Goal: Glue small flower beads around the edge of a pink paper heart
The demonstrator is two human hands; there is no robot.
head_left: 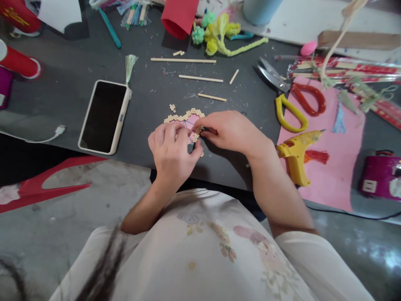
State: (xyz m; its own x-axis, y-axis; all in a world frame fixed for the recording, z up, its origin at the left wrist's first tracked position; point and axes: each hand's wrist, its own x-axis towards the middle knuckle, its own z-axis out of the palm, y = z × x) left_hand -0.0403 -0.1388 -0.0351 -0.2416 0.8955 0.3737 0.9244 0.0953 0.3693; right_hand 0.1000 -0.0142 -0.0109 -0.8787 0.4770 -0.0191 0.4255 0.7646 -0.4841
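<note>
A small pink craft piece (191, 120) lies near the table's front edge, its border set with beige bead-like clusters and blue lines drawn across it. My left hand (173, 146) curls over its lower left side, fingers and thumb closed on it. At its right edge, my right hand (233, 131) pinches with thumb and forefinger; a small dark bit shows there, too hidden to name. Just above the piece sits a loose beige cluster (172, 108). Thin wooden sticks (200, 78) of different lengths lie farther back. My fingers cover much of the piece's lower part.
To the left are a phone (102, 117) and a white cable (46, 138). On the right lie scissors (283, 90), a yellow glue gun (296, 154) on pink paper (335, 167), and a purple box (380, 177). Yellow and green yarn pieces (219, 35) are at the back.
</note>
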